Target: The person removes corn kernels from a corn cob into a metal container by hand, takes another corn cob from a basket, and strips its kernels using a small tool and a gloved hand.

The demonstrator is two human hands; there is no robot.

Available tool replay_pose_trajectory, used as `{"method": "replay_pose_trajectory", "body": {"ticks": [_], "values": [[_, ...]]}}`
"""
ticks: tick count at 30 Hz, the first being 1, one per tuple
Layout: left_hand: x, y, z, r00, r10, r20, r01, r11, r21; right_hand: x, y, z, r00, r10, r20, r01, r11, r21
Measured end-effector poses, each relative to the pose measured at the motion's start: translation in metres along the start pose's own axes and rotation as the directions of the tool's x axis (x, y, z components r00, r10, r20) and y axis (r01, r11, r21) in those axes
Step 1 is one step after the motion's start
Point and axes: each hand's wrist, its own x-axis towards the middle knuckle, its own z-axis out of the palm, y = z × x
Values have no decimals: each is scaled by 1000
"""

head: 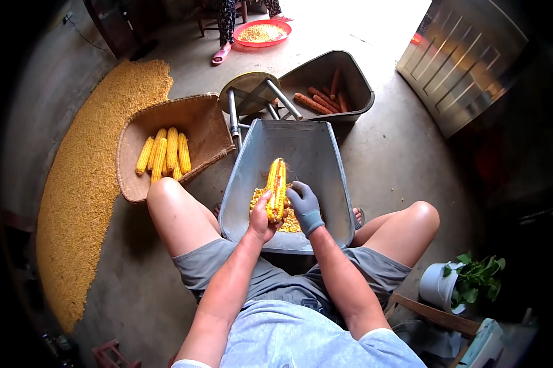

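Note:
My left hand (263, 220), bare, grips the lower end of an ear of yellow corn (276, 191), which stands nearly upright over a grey tub (304, 138). A strip along the ear shows no kernels and reddish cob. My right hand (305, 202), in a grey-blue glove, is just right of the ear with its fingers bent; whether a fingertip touches the ear or holds a kernel cannot be told. Loose corn kernels (291, 223) lie in the near end of the tub, between my legs.
Left, a woven basket (202, 115) holds several corn ears (171, 149) beside a long kernel pile (81, 184). Beyond the tub are a tipped metal-legged stool (232, 106) and a dark tub (368, 101) with reddish cobs (313, 103). A seated person is near a red tray (260, 44).

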Motion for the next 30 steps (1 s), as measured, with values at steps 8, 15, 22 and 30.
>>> {"method": "replay_pose_trajectory", "body": {"ticks": [8, 15, 22, 30], "values": [[-18, 7, 18, 969, -155, 191, 145, 987, 61, -2, -44, -14, 884, 309, 350, -446, 781, 437], [-16, -3, 14, 962, 229, 150, -267, 657, 706, 0, -29, -3, 991, 105, 88, -123, 965, 233], [-11, -11, 9, 962, 259, 87, -238, 636, 734, 2, -12, -6, 990, 137, 17, -138, 983, 118], [-7, -7, 8, 981, 86, -176, 10, 876, 482, -7, -20, 1, 996, 80, 39, -82, 996, 39]]}}
